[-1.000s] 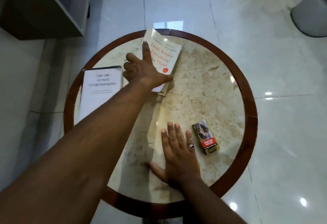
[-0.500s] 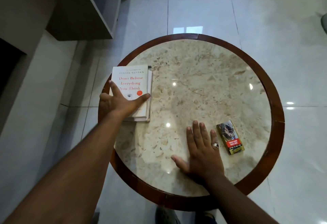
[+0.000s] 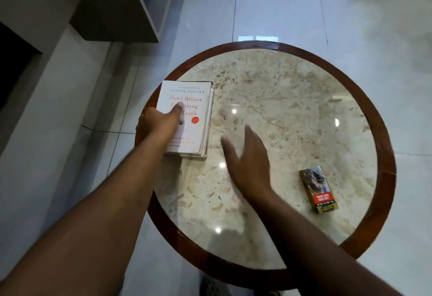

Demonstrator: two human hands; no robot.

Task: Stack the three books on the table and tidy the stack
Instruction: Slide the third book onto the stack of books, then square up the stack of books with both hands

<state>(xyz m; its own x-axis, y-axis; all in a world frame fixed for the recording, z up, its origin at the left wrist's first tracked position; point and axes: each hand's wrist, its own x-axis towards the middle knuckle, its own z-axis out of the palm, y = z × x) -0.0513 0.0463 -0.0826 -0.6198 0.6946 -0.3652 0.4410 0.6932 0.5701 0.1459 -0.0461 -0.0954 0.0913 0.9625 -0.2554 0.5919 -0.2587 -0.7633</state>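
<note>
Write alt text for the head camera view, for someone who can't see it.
A left hand presses on a white paperback topping a book stack on a round marble table, while the blurred right hand hovers beside it. A small box lies right.

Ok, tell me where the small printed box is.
In the head view, the small printed box lies flat on the round table's right side, near the rim, right of the right hand.
</note>
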